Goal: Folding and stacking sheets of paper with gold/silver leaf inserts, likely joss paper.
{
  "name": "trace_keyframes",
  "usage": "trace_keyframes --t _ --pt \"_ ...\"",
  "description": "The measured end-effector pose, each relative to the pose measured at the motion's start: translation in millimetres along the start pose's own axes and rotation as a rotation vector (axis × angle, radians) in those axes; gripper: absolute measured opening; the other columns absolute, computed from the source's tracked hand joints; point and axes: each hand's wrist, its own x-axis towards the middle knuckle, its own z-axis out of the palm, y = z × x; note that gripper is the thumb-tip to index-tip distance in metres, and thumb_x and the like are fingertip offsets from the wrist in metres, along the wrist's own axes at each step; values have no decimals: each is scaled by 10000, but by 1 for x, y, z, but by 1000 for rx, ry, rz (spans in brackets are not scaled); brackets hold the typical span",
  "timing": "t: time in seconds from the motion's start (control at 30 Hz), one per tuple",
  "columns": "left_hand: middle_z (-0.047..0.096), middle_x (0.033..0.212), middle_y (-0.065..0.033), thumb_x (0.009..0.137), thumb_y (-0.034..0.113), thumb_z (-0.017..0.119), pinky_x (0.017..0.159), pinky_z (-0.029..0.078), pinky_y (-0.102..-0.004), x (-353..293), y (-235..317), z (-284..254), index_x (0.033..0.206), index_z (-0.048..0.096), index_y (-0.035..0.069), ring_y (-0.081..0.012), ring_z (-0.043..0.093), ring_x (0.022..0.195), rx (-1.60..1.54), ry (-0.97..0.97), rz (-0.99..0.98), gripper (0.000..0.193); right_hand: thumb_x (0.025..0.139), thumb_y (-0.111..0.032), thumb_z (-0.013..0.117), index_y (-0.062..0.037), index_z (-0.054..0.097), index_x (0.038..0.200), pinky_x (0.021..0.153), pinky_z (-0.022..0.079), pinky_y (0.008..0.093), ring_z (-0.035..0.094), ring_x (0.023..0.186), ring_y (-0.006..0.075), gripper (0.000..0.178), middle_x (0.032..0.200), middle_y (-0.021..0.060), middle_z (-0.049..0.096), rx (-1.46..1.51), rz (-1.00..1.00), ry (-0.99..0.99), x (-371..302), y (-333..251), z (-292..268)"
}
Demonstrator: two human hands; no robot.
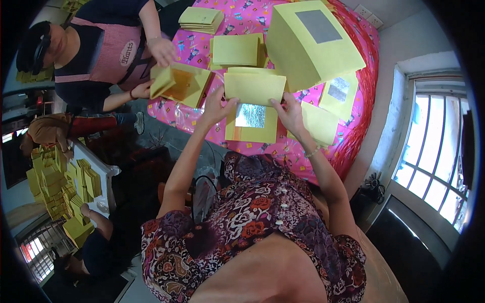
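In front of me a yellow paper sheet (255, 87) stands partly raised, its upper part above a flat yellow sheet with a shiny silver foil square (250, 116). My left hand (220, 106) pinches the raised paper's lower left corner between thumb and fingers. At the lower right corner my right hand (290, 112), with a beaded bracelet at the wrist, grips the same paper. I cannot tell whether the raised paper and the foil sheet are joined. Just behind lies a folded yellow stack (238, 49).
A pink patterned cloth (194, 55) covers the table. A tall yellow paper stack (290, 50) stands at the back right, with foil sheets (339, 91) beside it. At left, a co-worker's hands (162, 51) handle a yellow folded bundle (162, 82). Red strands (366, 101) line the right edge.
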Motion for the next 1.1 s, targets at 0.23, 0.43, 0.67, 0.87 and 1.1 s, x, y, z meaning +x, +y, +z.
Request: trace_keyframes --t 0.23,0.43,0.67,0.87,1.1 --pt "668 913 -128 815 141 710 651 508 -327 -6 -4 20 1332 363 20 -241 654 769 -44 198 64 634 841 -214 742 27 610 829 554 492 299 601 597 167 274 720 103 612 80 169 136 0 10 12" --pt "576 1209 -221 859 92 643 855 503 -385 -12 -2 21 1418 303 11 -343 608 1067 -20 224 115 659 823 -216 762 17 614 791 507 464 282 552 513 125 278 622 72 613 72 235 141 5 3 11" --pt "597 1105 -197 895 93 599 786 502 -375 9 -5 16 1314 457 23 -285 622 941 62 254 87 448 813 -208 769 17 608 761 502 462 289 559 511 126 281 616 81 618 11 248 120 32 -3 7" --pt "559 807 -69 882 98 617 534 399 -305 -15 11 21 1215 513 63 -143 460 597 -118 329 -36 350 811 -199 767 18 599 755 505 467 298 565 509 144 280 606 88 611 -36 205 154 8 -19 6" --pt "573 884 -110 887 71 586 644 459 -346 -34 28 21 1093 548 43 -233 571 756 98 365 -23 211 802 -211 770 21 600 750 528 486 302 595 531 161 293 621 100 624 -90 267 103 -7 -40 3"
